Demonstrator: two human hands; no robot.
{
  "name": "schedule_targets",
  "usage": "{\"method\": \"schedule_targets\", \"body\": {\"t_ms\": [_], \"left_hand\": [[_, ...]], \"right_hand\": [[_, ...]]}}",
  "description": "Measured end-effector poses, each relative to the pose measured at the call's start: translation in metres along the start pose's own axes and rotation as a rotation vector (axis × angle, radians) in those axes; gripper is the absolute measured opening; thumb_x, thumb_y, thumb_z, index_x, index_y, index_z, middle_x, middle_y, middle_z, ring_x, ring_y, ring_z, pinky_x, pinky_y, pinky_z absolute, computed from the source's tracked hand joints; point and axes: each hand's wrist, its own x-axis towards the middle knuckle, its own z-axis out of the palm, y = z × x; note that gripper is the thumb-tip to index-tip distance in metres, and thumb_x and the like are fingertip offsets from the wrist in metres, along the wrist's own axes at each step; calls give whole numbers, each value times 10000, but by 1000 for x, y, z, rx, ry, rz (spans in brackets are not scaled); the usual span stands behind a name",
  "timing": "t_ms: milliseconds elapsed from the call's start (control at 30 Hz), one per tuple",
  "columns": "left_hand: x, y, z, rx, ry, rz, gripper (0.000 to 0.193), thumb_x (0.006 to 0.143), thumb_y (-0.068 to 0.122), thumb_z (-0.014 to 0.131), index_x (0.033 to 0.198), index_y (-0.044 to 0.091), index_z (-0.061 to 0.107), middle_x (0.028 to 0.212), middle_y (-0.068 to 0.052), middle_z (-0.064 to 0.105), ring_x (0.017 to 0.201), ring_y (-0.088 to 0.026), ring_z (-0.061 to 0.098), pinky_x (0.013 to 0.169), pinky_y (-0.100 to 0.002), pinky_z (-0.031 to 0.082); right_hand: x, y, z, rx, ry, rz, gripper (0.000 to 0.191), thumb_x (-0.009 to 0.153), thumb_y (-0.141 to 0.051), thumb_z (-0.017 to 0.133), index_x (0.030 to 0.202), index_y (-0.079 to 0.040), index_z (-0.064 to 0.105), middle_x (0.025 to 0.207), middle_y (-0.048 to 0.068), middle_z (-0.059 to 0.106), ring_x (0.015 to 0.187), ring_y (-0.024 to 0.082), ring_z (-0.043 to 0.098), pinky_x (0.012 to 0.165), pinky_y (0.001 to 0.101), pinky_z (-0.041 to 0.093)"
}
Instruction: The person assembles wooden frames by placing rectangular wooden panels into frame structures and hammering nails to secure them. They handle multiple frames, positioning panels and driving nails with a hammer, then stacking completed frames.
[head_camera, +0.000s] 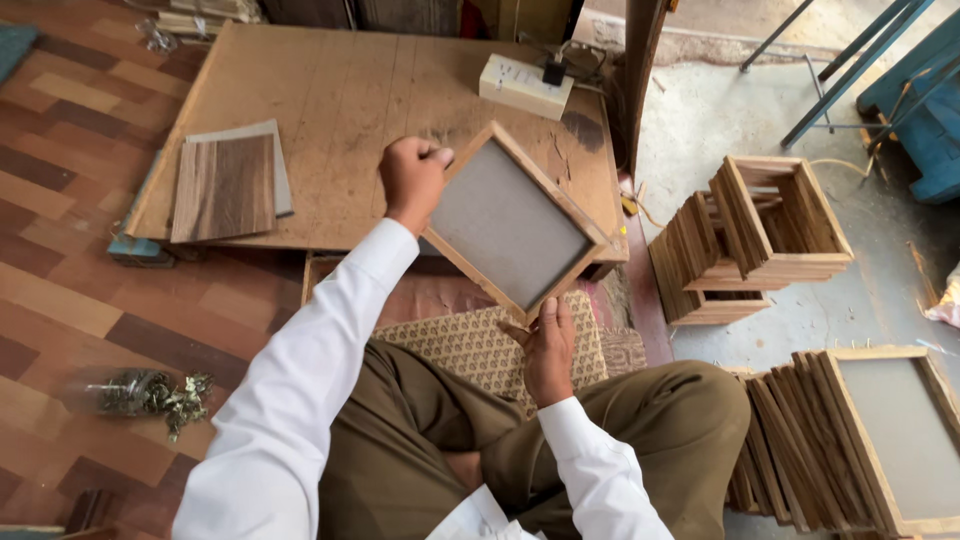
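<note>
Both hands, left hand (411, 178) & right hand (548, 350), grip wooden frame (510, 225).

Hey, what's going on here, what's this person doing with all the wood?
A person sitting cross-legged holds a wooden frame with a grey backing in both bare hands: the left hand grips its upper corner, the right hand its lower edge. It is held tilted over a low wooden board. To the person's right stand stacks of empty frames and a row of backed frames. Veneer sheets lie on the board.
</note>
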Motion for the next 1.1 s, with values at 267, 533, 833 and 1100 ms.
{"method": "schedule_targets", "body": {"t_ms": [267, 533, 833, 1100], "left_hand": [[-37, -141, -81, -146, -214, -427, 96, 918, 80, 713, 872, -3, 705, 798, -84, 730, 700, -192, 719, 639, -342, 601], [-71, -245, -157, 934, -772, -170, 259, 777, 70, 740, 1033, 62, 773, 1116, -253, 716, 1060, -414, 694, 969, -487, 560], [-75, -264, -156, 902, -833, -231, 235, 838, 34, 647, 1024, 96, 776, 1165, -213, 708, 1096, -432, 670, 944, -519, 551], [-79, -274, -158, 782, -713, -162, 144, 842, 45, 666, 943, 70, 765, 1061, -219, 716, 984, -450, 673, 870, -530, 555]], "right_hand": [[17, -16, -9, -99, -48, 48, 347, 1019, -111, 592, 1328, 46, 606, 1052, 101, 714, 828, 200, 705, 712, 347, 625], [100, -24, 36, -737, -54, -365, 303, 942, -85, 739, 1227, 12, 704, 996, 161, 757, 815, 215, 742, 733, 351, 618], [169, 51, 65, -1396, -310, -1030, 205, 947, -38, 734, 1152, -54, 741, 1193, 152, 731, 1183, 372, 684, 974, 422, 551], [172, 79, 29, -1451, -203, -804, 488, 743, -41, 823, 1206, 53, 705, 1285, 257, 652, 1219, 453, 584, 1014, 474, 471]]}}
